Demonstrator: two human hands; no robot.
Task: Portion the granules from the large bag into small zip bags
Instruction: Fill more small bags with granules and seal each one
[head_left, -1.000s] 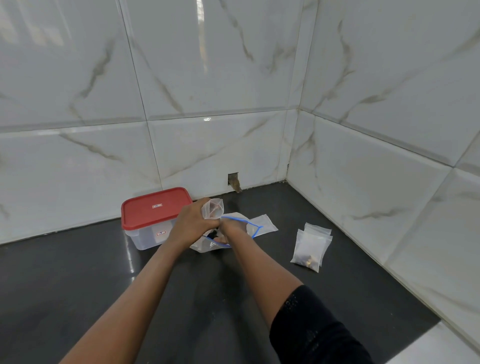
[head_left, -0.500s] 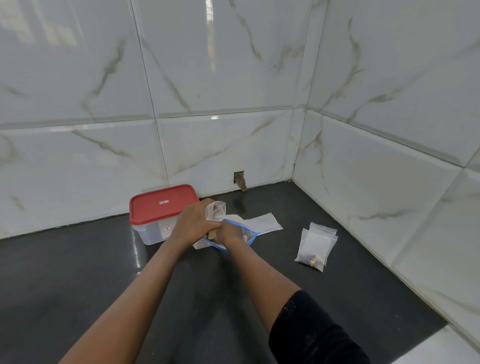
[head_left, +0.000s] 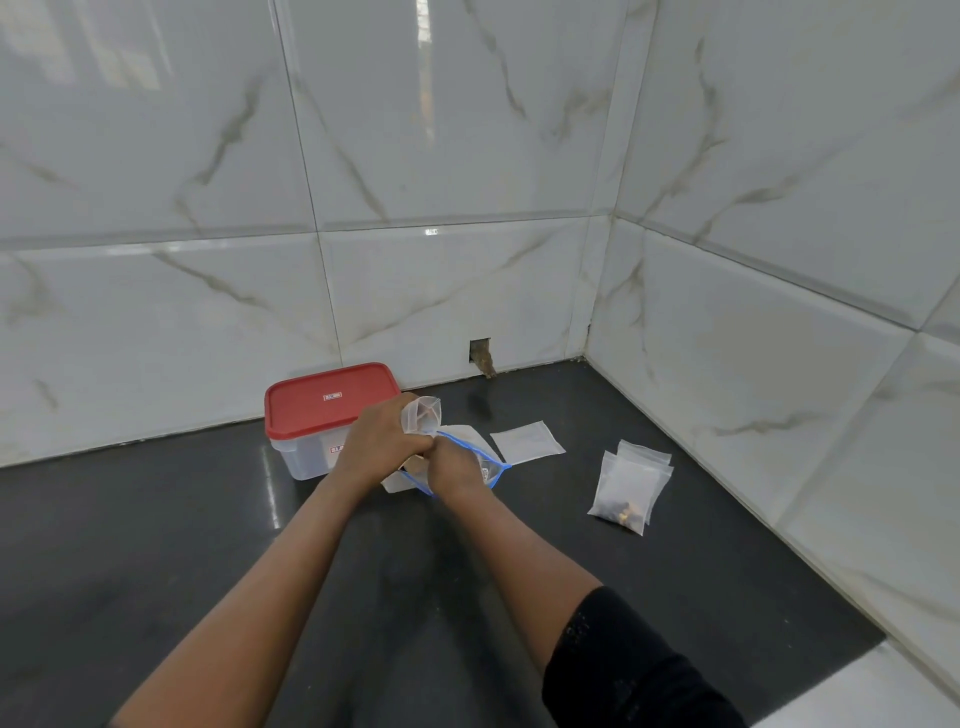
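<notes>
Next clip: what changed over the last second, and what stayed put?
The right hand, reaching into the large bag, closed in until it meets the left hand; what it holds is hidden. The left hand still grips the small zip bag, mouth up. Nothing was let go. The red-lidded container, the flat empty bag and the filled bags stayed put.

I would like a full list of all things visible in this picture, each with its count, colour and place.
container: one, clear with red lid, on counter by back wall.
large bag: one, clear with blue zip edge, on counter at the right hand.
small zip bag: one, clear, in left hand.
flat bag: one, clear, right of large bag.
filled bags: small pile, clear, near right wall.
counter: one, black.
left hand: grips small zip bag.
right hand: at large bag's mouth; fingers hidden.
</notes>
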